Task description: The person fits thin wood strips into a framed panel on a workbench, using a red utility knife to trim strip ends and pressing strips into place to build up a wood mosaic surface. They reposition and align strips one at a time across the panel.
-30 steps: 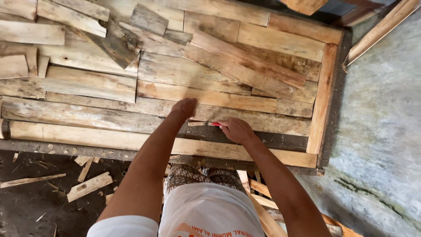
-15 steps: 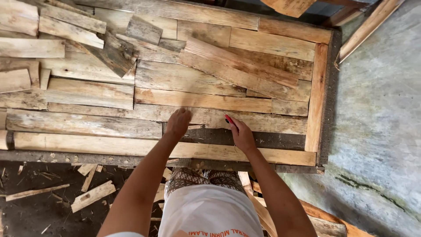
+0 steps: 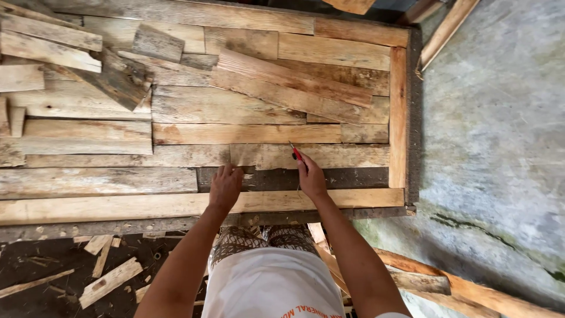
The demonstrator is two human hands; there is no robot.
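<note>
**Pencil Meets Plank on a Bench of Scrap Timber**

Here, a person leans over a tabletop (image 3: 176, 206) covered edge to edge with rough wooden offcuts. The right hand (image 3: 311, 179) is closed around a red pencil (image 3: 295, 152), whose tip rests on a pale plank (image 3: 309, 156) lying toward the tabletop's right edge, just beyond the near rail. The left hand (image 3: 225, 187) lies flat, fingers spread and holding nothing, pressing on the near edge of that same plank where it borders a dark gap (image 3: 341, 176) in the boards.

The risk, judging from the picture, is a wandering mark: the plank sits loose among other loose pieces, and if the flat hand lets up, the board could slide under the pencil's push and throw the line off. The splintered edges beneath the left palm could also catch skin.

The pencil stands just past the right hand's fingertips, angled away from the person; the plank lies directly under both hands. Loose offcuts (image 3: 109, 282) litter the floor below the near left corner.
</note>
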